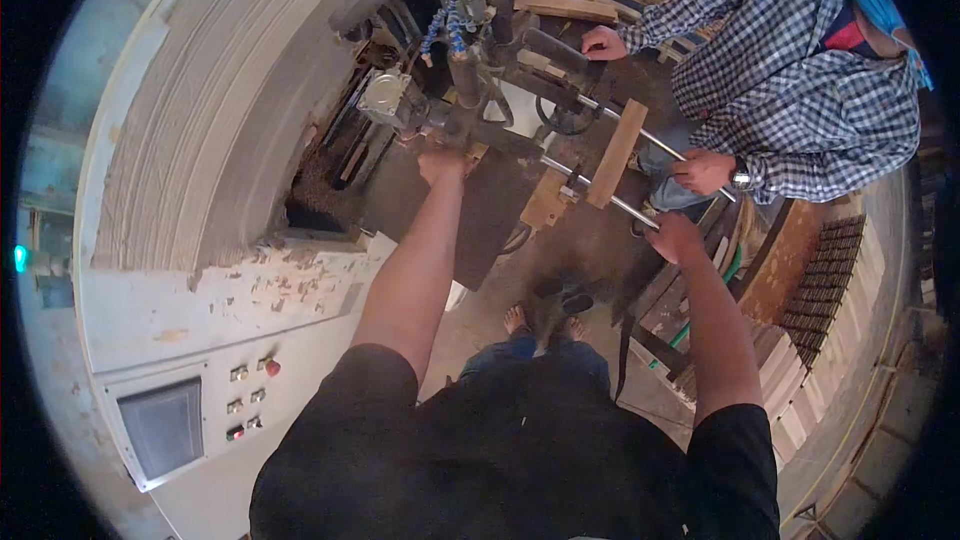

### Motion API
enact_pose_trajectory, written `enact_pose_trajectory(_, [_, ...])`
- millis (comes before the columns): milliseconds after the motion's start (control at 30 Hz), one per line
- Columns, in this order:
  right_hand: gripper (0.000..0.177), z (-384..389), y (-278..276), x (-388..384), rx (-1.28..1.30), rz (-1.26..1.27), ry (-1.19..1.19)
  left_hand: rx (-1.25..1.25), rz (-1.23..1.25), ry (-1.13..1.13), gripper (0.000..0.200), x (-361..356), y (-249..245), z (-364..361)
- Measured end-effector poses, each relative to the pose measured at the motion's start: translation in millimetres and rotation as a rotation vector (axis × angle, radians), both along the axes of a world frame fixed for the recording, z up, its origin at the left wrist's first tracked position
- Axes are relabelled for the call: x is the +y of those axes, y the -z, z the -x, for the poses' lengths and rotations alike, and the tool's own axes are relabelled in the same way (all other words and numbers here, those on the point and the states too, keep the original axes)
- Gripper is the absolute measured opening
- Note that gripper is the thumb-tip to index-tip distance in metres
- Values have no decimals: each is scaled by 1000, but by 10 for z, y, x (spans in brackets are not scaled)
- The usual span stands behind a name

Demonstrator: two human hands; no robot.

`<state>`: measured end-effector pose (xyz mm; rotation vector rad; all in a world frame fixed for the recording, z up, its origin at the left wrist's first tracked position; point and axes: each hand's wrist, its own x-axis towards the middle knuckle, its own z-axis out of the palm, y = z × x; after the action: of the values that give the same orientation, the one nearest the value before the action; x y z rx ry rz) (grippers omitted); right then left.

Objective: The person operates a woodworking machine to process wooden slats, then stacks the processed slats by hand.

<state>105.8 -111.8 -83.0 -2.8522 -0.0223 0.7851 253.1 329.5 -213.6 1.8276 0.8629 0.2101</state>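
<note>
My left hand (442, 162) is closed at the machine head, just below a round motor housing (388, 98); whatever its fingers grip is hidden. Out to the right, my right hand (677, 238) is wrapped round the end of the nearer metal rod (628, 208). A wooden board (618, 152) lies across this rod and a second metal rod (655, 143). Beneath the near rod, close to the machine, is a smaller wood block (545, 198).
A co-worker in a checked shirt (790, 70) stands opposite, one hand (705, 172) at the far rod, the other (603, 43) by the machine. Stacked wood pieces (830, 310) are at right. A control panel (165, 420) is lower left. Blue coiled hoses (440, 25) hang above.
</note>
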Motion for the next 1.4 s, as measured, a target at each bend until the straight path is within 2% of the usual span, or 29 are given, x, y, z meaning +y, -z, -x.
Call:
enact_pose_trajectory(67, [41,-4,64,-7,-15,-2,4,34,297,-249,39,-343,-708,229])
enact_pose_trajectory(100, [41,-5,99,-24,-37,2,-1,39,295,-242,39,-377,-782,299])
enact_pose_trajectory(167, [41,-26,233,-79,-10,15,0,-65,205,-72,30,-436,-857,366])
enact_pose_trajectory(300, [41,-18,233,-88,5,44,37,34,123,-19,20,-351,-762,311])
enact_pose_trajectory(367, [41,5,182,-66,-12,43,25,239,-39,169,14,-264,-712,284])
enact_pose_trajectory(400, [41,15,166,-54,-34,42,1,243,-41,179,14,-259,-697,300])
enact_pose_trajectory(467, [40,-1,224,-59,-11,37,30,142,30,187,14,-269,-671,339])
enact_pose_trajectory(567, [41,11,174,-68,4,39,45,26,9,251,21,-58,-252,290])
enact_pose_trajectory(633, [42,7,168,-80,20,46,21,69,36,205,26,-128,-375,329])
enact_pose_trajectory(700, [41,12,195,-96,-1,40,31,-91,101,238,28,-174,-470,411])
enact_pose_trajectory(767, [39,27,271,-117,-42,49,4,-295,1021,441,27,304,108,282])
enact_pose_trajectory(833, [37,17,306,-137,-30,62,-49,-77,285,284,28,45,-198,326])
enact_pose_trajectory(900, [36,48,73,-74,-9,55,-53,-125,323,308,32,208,18,228])
enact_pose_trajectory(933, [36,61,45,-58,-1,50,-45,-102,327,333,32,94,-100,275])
enact_pose_trajectory(1000, [34,54,194,-97,4,53,62,-11,123,268,17,-128,-611,373])
enact_pose_trajectory(1133, [33,86,153,-97,-60,-3,123,12,116,310,18,-74,-531,341])
enact_pose_trajectory(1200, [33,80,129,-87,-20,26,122,-68,210,265,21,-18,-487,334])
enact_pose_trajectory(1233, [33,79,191,-90,-23,10,118,-70,194,262,21,136,-327,258])
enact_pose_trajectory(1300, [36,82,342,-122,-123,7,110,-11,911,303,25,521,33,7])
enact_pose_trajectory(1333, [36,72,347,-108,-130,-15,98,-21,888,293,25,473,-87,46])
enact_pose_trajectory(1400, [37,74,270,-106,-73,28,96,43,211,228,22,102,-333,322])
